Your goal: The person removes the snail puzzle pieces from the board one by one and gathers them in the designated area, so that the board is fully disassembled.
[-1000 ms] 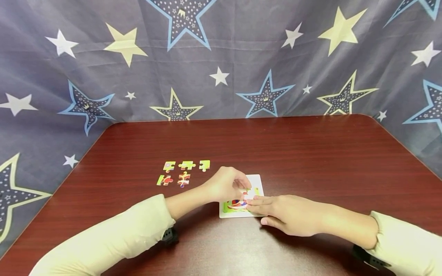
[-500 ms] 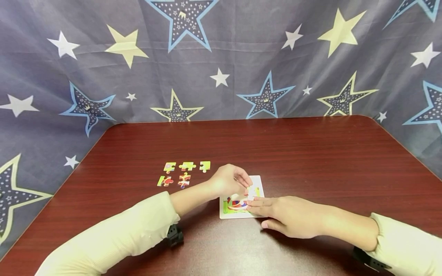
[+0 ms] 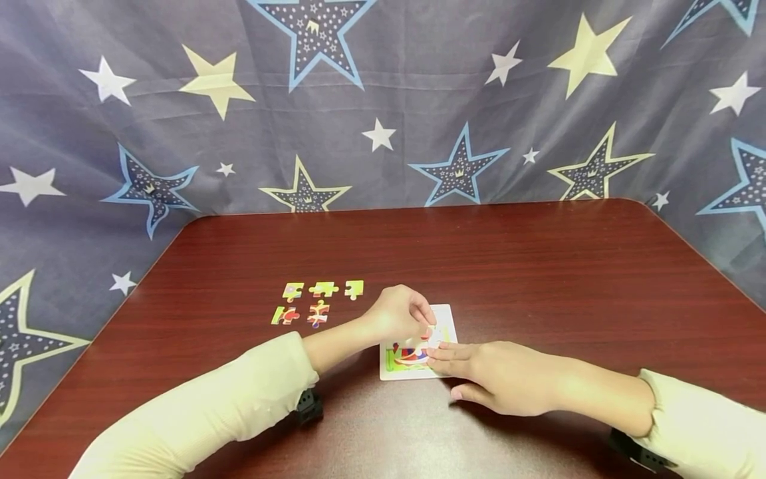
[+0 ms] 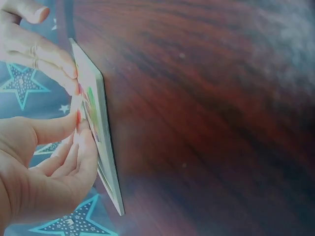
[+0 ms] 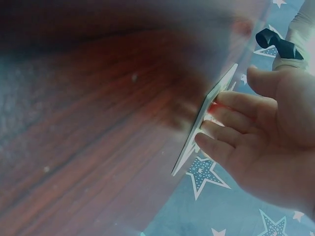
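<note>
A small white-bordered jigsaw tray (image 3: 444, 312) with a colourful picture partly filled in lies flat on the table. My left hand (image 3: 391, 317) reaches over its upper left part. Thumb and fingertips pinch a jigsaw piece (image 4: 78, 116), of which just a reddish bit shows; the rest is hidden by the fingers. From the right, my right hand (image 3: 511, 378) lays its nearly straight fingers on the tray's right side, thumb apart on the near side. In the right wrist view those fingertips (image 5: 204, 140) rest along the face of the tray, covering part of the picture.
Several loose jigsaw pieces (image 3: 324, 289) lie in two rows left of the tray, beyond the left forearm. The dark red wooden table (image 3: 509, 266) ends at a star-patterned curtain (image 3: 383, 80). Black wrist cameras (image 3: 309, 404) hang under both sleeves.
My left hand has shifted slightly right and away over the tray, its fingertips still together at the piece. My right hand stays nearly where it was. The loose pieces have not moved.
</note>
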A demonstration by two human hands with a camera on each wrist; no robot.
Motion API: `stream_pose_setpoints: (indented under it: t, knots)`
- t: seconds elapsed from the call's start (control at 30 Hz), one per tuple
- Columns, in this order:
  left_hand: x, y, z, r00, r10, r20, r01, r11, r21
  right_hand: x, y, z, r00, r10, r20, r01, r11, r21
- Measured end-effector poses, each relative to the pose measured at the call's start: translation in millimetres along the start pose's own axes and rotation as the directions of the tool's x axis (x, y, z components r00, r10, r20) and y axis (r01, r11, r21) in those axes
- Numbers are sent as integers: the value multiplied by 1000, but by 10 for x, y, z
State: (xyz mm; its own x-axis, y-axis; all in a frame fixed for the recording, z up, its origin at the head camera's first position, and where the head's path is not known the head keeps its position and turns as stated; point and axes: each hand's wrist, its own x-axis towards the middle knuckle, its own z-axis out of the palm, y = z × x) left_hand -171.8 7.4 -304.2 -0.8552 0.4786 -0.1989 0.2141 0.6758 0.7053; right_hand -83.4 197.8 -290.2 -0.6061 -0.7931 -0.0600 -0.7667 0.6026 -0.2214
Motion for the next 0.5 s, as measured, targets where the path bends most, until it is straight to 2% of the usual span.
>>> stream_pose_setpoints:
  t: [0.27, 0.5]
  knots:
    - [-16, 4, 11, 1000, 17, -12, -17, 1000, -8, 18, -29, -21, 999, 30, 29, -30, 999, 10]
    - [-35, -16, 20, 999, 28, -36, -29, 999, -36, 23, -24, -25, 999, 22, 37, -22, 1000, 11]
